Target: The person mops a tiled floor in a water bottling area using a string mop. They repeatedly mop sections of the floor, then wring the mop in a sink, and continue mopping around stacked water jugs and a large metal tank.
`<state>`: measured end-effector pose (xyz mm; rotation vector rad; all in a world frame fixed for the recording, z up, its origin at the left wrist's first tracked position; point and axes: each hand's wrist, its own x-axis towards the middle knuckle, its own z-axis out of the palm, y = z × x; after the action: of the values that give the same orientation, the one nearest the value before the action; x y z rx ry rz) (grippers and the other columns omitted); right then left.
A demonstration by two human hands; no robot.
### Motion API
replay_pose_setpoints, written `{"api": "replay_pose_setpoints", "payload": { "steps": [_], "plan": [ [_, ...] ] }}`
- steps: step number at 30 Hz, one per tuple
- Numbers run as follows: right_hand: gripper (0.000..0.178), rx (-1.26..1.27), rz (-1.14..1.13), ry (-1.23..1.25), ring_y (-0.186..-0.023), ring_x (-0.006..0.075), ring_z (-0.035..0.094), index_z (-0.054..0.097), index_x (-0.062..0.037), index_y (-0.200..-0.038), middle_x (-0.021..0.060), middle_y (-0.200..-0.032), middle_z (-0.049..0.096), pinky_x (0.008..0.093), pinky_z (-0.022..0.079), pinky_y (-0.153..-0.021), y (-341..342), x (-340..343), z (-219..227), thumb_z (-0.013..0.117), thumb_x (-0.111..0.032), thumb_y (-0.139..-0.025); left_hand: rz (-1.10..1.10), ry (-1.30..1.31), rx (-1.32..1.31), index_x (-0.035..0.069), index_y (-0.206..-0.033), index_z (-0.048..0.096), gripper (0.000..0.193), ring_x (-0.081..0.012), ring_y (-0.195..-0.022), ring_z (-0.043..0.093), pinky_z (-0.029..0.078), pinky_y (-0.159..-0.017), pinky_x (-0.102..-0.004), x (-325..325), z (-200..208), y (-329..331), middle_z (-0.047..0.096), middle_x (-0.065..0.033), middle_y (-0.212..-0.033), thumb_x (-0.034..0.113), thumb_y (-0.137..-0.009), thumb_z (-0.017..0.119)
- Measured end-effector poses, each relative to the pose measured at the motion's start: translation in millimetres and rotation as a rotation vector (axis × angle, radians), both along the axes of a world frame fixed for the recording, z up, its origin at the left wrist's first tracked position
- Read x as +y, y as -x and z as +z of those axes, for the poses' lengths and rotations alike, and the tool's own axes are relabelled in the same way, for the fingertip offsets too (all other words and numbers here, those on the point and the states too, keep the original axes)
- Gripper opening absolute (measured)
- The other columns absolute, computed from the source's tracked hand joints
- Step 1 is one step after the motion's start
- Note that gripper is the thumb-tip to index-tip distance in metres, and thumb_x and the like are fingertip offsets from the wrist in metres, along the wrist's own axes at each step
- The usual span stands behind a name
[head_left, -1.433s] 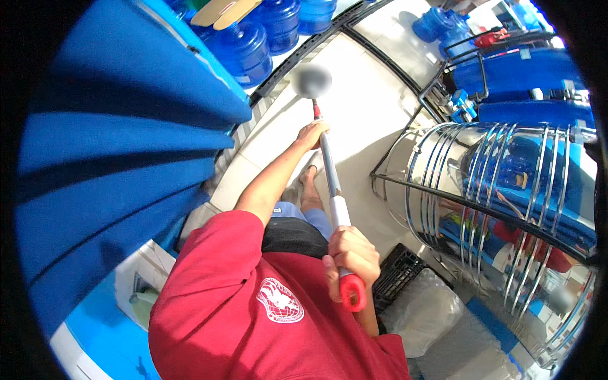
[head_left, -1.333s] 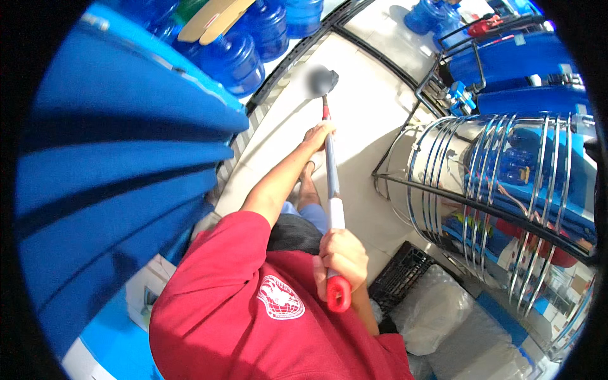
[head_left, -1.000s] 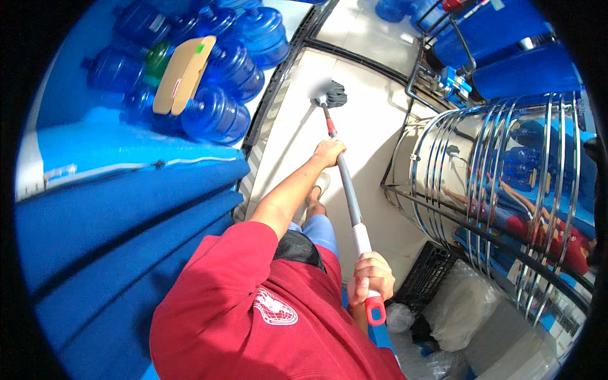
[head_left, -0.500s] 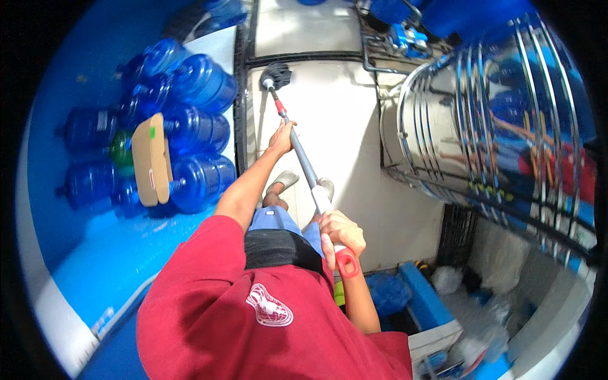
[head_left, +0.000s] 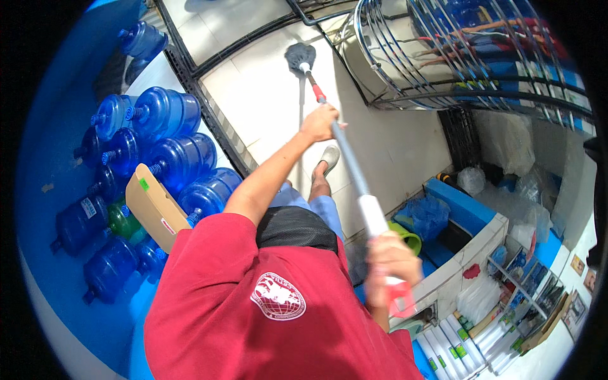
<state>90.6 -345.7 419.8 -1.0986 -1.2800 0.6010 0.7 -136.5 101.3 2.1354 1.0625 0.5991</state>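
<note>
A mop with a grey and white pole slants away from me across the light tiled floor. Its dark grey shaggy head rests on the tiles at the far end. My left hand is wrapped round the pole near its red collar, partway down. Nearer my body, my right hand grips the white upper section just above the red end loop. That hand and the loop are smeared by motion.
Blue water jugs and a tan cardboard box stand on the left. At upper right is a shiny metal tank behind curved rails. A blue-edged tiled bin holding plastic bags and shelved supplies lie right.
My view and body have turned, so the tank sits higher and the jugs lower. My right hand and the mop's near end have swung right and toward me; both hands keep their grip.
</note>
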Motion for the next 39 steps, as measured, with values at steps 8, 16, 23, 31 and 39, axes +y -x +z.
{"api": "replay_pose_setpoints", "payload": {
  "steps": [8,16,23,31,39],
  "plan": [
    [0.02,0.201,-0.281,-0.093,-0.049,0.0112,0.034,0.038,-0.0123,-0.07,0.001,-0.05,0.037,0.0321,0.031,-0.061,-121.6,-129.3,121.0,0.049,-0.01,-0.086,-0.504,0.164,-0.314,0.001,-0.096,0.052,0.047,-0.0386,-0.094,0.056,0.038,-0.098,-0.0521,-164.9,77.3,-138.8,0.058,-0.0191,-0.093,0.032,-0.067,0.072],
    [0.028,0.182,-0.439,-0.152,-0.047,0.011,0.03,0.035,-0.0119,-0.066,0.0016,-0.051,0.032,0.0291,0.031,-0.058,-190.4,-313.5,132.1,0.045,-0.011,-0.093,-1.127,0.274,-0.068,0.011,-0.109,0.052,0.05,-0.0334,-0.101,0.06,0.049,-0.081,-0.0462,-351.5,58.1,-227.2,0.06,-0.0131,-0.106,0.028,-0.067,0.072],
    [0.035,0.3,-0.684,-0.136,-0.044,0.0102,0.025,0.034,-0.0123,-0.061,0.0008,-0.052,0.029,0.0277,0.027,-0.052,-306.4,-497.2,143.0,0.041,-0.015,-0.096,-1.235,0.441,0.112,0.014,-0.098,0.068,0.037,-0.0308,-0.08,0.067,0.052,-0.067,-0.045,-537.4,62.9,-312.1,0.068,-0.01,-0.076,0.026,-0.064,0.066],
    [0.027,0.427,-0.39,-0.176,-0.042,0.0109,0.032,0.036,-0.0108,-0.07,0.0011,-0.051,0.032,0.0268,0.032,-0.051,-329.6,-479.9,44.1,0.044,-0.014,-0.096,-1.028,0.553,0.379,0.013,-0.087,0.071,0.031,-0.0326,-0.082,0.068,0.054,-0.07,-0.0448,-485.9,5.9,-274.5,0.07,-0.0142,-0.084,0.034,-0.066,0.065],
    [0.02,0.592,-0.444,-0.19,-0.042,0.0105,0.032,0.037,-0.0127,-0.069,-0.0001,-0.052,0.037,0.0281,0.029,-0.049,-315.5,-407.5,-42.7,0.051,-0.013,-0.083,-0.794,0.419,0.6,0.011,-0.088,0.07,0.026,-0.0332,-0.085,0.068,0.054,-0.075,-0.046,-403.9,-18.1,-202.1,0.069,-0.0152,-0.088,0.028,-0.068,0.065]
  ]
}}
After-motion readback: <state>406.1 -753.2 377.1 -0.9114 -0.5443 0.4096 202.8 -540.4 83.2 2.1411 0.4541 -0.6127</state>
